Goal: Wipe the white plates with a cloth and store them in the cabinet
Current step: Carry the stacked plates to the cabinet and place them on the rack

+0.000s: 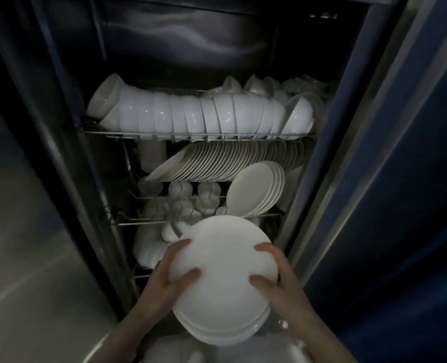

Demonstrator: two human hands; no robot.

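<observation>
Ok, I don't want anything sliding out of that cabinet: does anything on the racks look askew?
Yes. On the top rack, the leftmost bowl tips out of line with the other bowls. Below, the leftmost plate leans much flatter than the other plates.

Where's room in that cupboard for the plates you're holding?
Most room: the dark space above the bowl row. A narrow gap runs along the cabinet's left wall, left of the leaning plate row. The lower racks are crowded with small white pieces beside the short plate stack. Left hand and right hand grip the held plates.
</observation>
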